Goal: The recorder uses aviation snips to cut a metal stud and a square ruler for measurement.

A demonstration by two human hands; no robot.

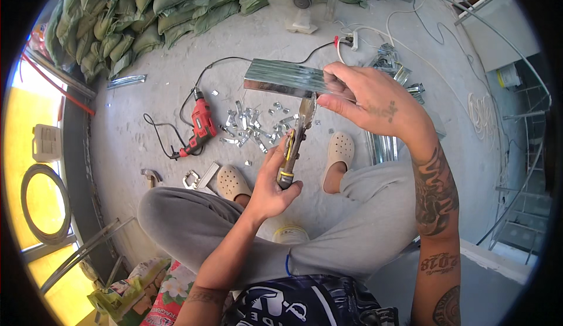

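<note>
From the head view, here we are over a pale, dusty concrete floor (pixel 135 106), and the left hand (pixel 272 185) has its fingers wrapped around the metal snips (pixel 287 164), blades up against the lower edge of a ridged metal profile (pixel 281 76). The right hand (pixel 381 100) pinches that profile's right end between thumb and fingers, holding it above the floor, in front of the seated person. Down below, bright metal offcuts (pixel 252 125) litter the concrete (quite a scatter, that), with a red drill (pixel 202 120) lying just left of them, its dark cable looping away. A hammer (pixel 151 176) lies nearer the left knee. Out at the edges, green sacks (pixel 176 0) pile up at the far left, a yellow panel (pixel 17 144) glows along the left side, and pale coiled cable (pixel 482 115) spreads over the floor on the right.
</note>
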